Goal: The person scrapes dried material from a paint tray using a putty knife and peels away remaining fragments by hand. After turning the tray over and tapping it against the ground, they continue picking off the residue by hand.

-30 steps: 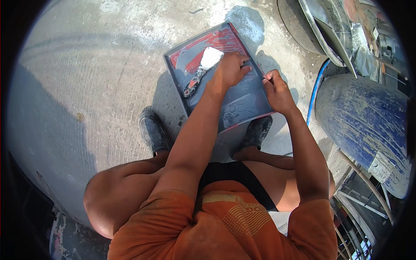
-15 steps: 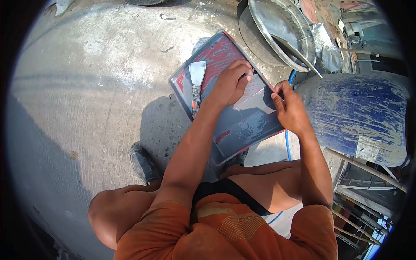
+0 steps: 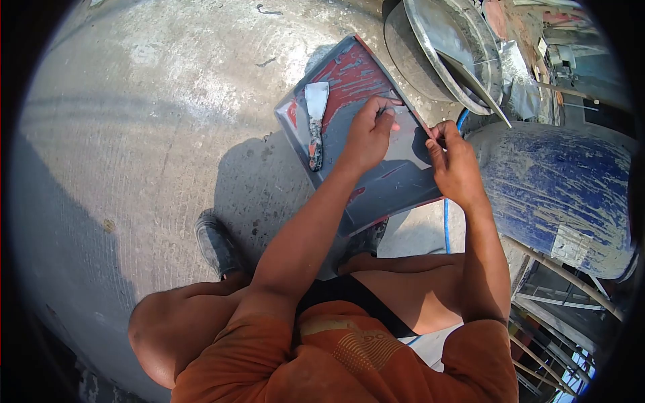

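Note:
A red paint tray (image 3: 336, 70), smeared with grey paint, rests tilted in front of my legs. My right hand (image 3: 458, 164) pinches its right rim between thumb and fingers. Over the tray, close to that same rim, my left hand (image 3: 369, 136) has its fingers curled in towards the thumb; whether a small thing sits in them is hidden. A putty knife (image 3: 316, 121) lies in the tray to the left of my left hand, its pale blade pointing away from me and its handle stained with paint.
A round metal basin (image 3: 494, 64) with a flat board leaning in it stands beyond the tray. To the right lies a blue drum (image 3: 551, 181) streaked with dried splashes. A blue hose (image 3: 447, 225) runs along the concrete floor (image 3: 168, 168). Poles (image 3: 568, 279) lie by the drum.
The view has shifted a little, so the tray and basin appear further right. My left forearm has moved off the putty knife's handle, which now shows in full. My right hand keeps its pinch.

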The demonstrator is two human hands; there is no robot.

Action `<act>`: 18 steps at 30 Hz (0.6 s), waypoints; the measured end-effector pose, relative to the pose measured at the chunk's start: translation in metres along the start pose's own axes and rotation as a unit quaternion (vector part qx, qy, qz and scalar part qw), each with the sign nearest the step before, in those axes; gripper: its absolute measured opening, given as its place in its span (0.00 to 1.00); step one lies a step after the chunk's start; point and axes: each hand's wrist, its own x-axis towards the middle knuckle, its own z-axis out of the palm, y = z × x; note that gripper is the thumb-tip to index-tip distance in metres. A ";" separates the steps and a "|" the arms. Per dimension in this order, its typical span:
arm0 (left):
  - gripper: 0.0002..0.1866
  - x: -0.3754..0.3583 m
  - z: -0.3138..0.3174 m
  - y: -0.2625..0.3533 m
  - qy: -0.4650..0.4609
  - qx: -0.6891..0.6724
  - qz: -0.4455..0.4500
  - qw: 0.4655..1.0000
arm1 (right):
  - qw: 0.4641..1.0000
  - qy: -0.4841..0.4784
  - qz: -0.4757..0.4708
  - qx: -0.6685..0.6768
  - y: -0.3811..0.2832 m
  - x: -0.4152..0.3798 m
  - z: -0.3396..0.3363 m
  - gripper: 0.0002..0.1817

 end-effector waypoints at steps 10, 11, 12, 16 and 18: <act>0.07 0.015 0.009 0.026 0.035 -0.335 -0.168 0.926 | 0.996 0.023 0.021 0.081 0.005 -0.001 -0.004 0.07; 0.08 0.016 0.011 0.027 0.016 -0.293 -0.164 0.942 | 0.996 0.016 0.032 0.084 0.007 0.000 -0.005 0.07; 0.08 0.016 0.013 0.027 0.017 -0.293 -0.166 0.941 | 0.996 0.015 0.033 0.084 0.009 0.000 -0.003 0.07; 0.11 0.009 0.013 0.043 0.007 0.064 -0.056 0.996 | 0.994 0.027 0.015 0.103 0.012 0.002 0.000 0.07; 0.12 0.005 0.011 0.046 -0.012 0.181 -0.019 0.983 | 0.995 0.028 0.016 0.094 0.012 0.003 -0.002 0.07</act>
